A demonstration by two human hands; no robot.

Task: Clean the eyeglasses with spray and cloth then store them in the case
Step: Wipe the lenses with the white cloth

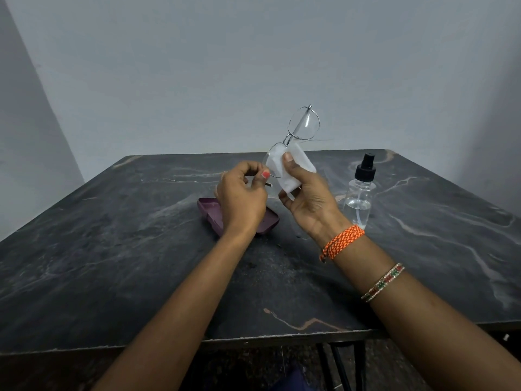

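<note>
Thin metal-framed eyeglasses [304, 124] are held upright above the table, one lens high and the other low. My left hand [242, 196] pinches the frame at the lower lens. My right hand [307, 196] holds a white cloth [293, 167] wrapped over that lower lens, thumb pressing on its front. The purple case [210, 210] lies on the table under my left hand, partly hidden by it. A clear spray bottle [359, 193] with a black pump top stands to the right of my right hand.
The dark marble-patterned table [112, 249] reaches a pale wall behind. Its front edge runs just below my forearms, with metal legs showing under it at the right.
</note>
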